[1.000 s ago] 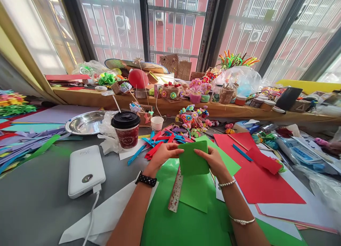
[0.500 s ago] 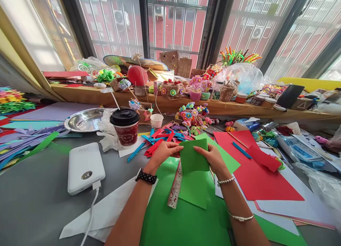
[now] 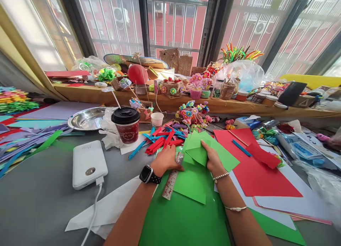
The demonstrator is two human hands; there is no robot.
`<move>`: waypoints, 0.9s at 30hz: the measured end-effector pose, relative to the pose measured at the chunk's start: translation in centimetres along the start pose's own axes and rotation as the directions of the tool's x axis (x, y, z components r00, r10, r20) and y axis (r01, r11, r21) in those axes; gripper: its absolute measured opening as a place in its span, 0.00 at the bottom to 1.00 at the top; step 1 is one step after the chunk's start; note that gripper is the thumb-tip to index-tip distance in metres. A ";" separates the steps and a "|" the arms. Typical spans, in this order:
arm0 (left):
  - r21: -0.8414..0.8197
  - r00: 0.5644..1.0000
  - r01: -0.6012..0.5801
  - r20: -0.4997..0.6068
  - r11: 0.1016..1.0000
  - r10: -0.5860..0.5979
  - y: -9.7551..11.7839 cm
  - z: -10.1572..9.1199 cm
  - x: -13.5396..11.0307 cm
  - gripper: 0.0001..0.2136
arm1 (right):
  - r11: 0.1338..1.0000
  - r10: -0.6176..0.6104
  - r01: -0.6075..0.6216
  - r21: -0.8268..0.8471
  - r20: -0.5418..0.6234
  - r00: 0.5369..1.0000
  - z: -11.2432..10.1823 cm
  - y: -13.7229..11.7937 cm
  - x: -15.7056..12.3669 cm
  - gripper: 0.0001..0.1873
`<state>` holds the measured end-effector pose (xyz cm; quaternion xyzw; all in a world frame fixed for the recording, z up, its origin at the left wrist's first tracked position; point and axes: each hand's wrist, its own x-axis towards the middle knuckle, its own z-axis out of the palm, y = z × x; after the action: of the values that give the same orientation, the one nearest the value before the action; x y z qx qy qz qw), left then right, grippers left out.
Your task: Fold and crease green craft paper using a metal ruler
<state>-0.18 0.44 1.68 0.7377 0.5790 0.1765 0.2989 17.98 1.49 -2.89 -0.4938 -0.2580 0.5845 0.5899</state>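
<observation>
Clutter rings the hands: a pile of red and blue paper strips (image 3: 165, 137) lies just beyond them, a coffee cup (image 3: 125, 127) and a power bank (image 3: 89, 164) sit to the left, and red paper (image 3: 255, 178) lies to the right. The right hand (image 3: 212, 160) pinches a folded green paper (image 3: 196, 149) just above the big green sheet (image 3: 183, 217). The left hand (image 3: 165, 160) curls its fingers over the far end of a ruler (image 3: 169, 185); whether it grips cannot be told. Bare grey table (image 3: 39, 196) lies open at the near left.

Cup (image 3: 125, 127) behind power bank (image 3: 89, 163); bowl (image 3: 84, 119) left of cup; ruler (image 3: 170, 184) left of folded paper (image 3: 198, 152).
</observation>
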 end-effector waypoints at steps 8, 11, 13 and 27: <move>0.044 0.998 0.047 -0.045 0.998 -0.045 -2.4 -2.3 0.6 0.20 | 0.999 0.018 -0.019 0.048 0.010 1.000 -0.2 0.0 0.2 0.08; 0.061 0.997 0.032 -0.071 0.998 -0.027 -2.0 -2.6 0.3 0.17 | 0.997 0.020 -0.021 0.076 0.007 1.000 -0.1 0.1 0.3 0.08; 0.086 0.996 0.039 -0.086 0.996 -0.031 -1.5 -3.1 -0.5 0.14 | 0.995 0.011 -0.012 0.103 0.002 1.000 -0.2 0.0 0.4 0.08; 0.435 0.855 0.475 -0.023 0.765 -0.518 -3.4 -5.5 -8.9 0.12 | 0.843 -0.216 0.220 0.490 -0.067 0.974 -2.3 -1.8 0.7 0.18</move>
<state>-8.45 -6.27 4.37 0.6127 0.7621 -0.0760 0.1949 20.91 1.78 -2.34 -0.2966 -0.1513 0.5578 0.7603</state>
